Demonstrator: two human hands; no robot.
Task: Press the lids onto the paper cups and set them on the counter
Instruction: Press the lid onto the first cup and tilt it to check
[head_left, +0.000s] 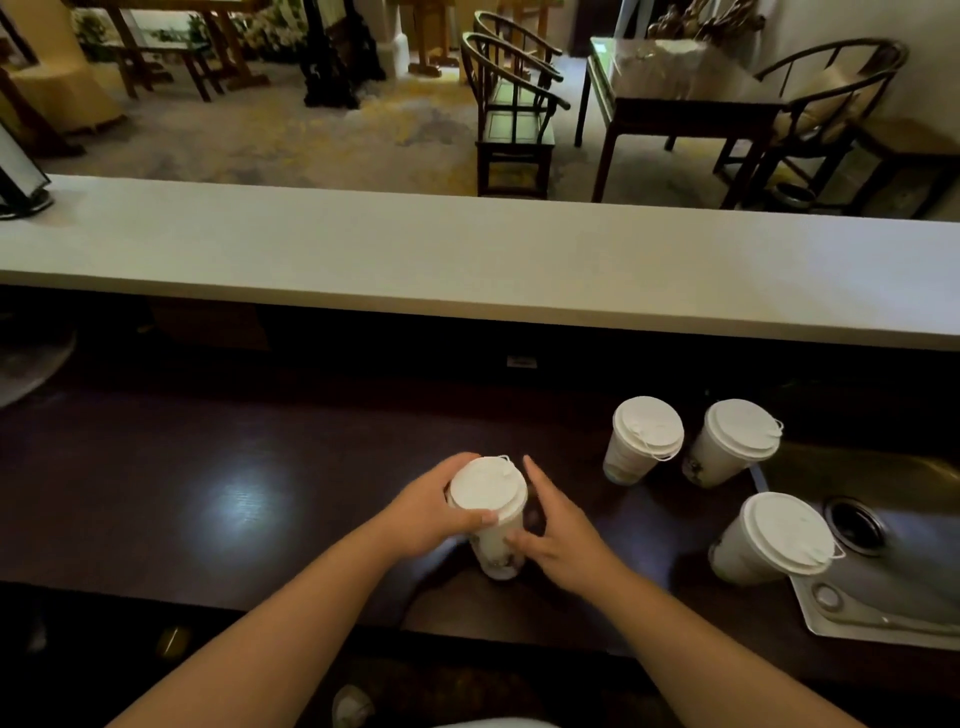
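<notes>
A white paper cup (496, 551) with a white lid (485, 491) on top stands on the dark lower worktop (234, 493). My left hand (431, 514) grips the cup's upper part, fingers curled round the lid's rim. My right hand (558, 525) is just to the cup's right, fingers fairly straight, thumb touching the cup's side. Three more lidded cups stand to the right: one (641, 441), another (730, 441), and a third (769, 540) at the sink's edge.
A long pale counter (467, 254) runs across above the dark worktop. A steel sink (893, 571) with a drain sits at the right. A stand with a dark base is at the counter's far left (21, 182). Chairs and tables fill the room beyond.
</notes>
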